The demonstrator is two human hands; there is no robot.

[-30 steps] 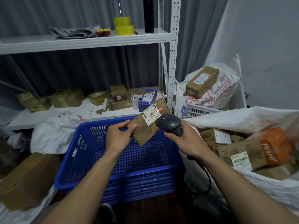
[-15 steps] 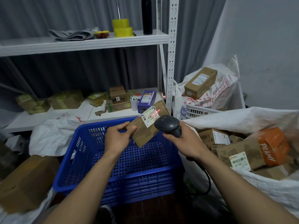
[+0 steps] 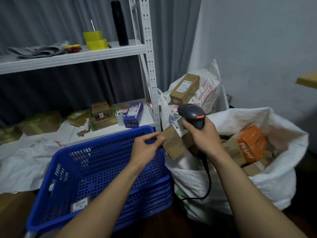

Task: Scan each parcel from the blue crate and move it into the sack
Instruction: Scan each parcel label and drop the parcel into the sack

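My left hand [image 3: 145, 148] pinches a small brown cardboard parcel [image 3: 173, 143] by its left end, holding it over the gap between the blue crate [image 3: 96, 170] and the white sack [image 3: 281, 169]. Its barcode label is partly hidden behind my right hand [image 3: 204, 136], which grips a dark corded barcode scanner [image 3: 193, 115] upright, red light lit. One small labelled parcel [image 3: 79, 204] lies on the crate's floor near my left forearm. The sack holds several brown boxes and an orange box [image 3: 252, 143].
A white metal shelf unit [image 3: 151, 69] stands behind the crate, its lower shelf carrying several small boxes and a purple box [image 3: 133, 114]. Another sack with a brown box [image 3: 185, 88] sits behind. A white bag [image 3: 22, 164] lies left of the crate.
My left hand has carried the parcel right, from over the crate toward the sack. My right hand has raised and turned the scanner away from the label; the view swung right.
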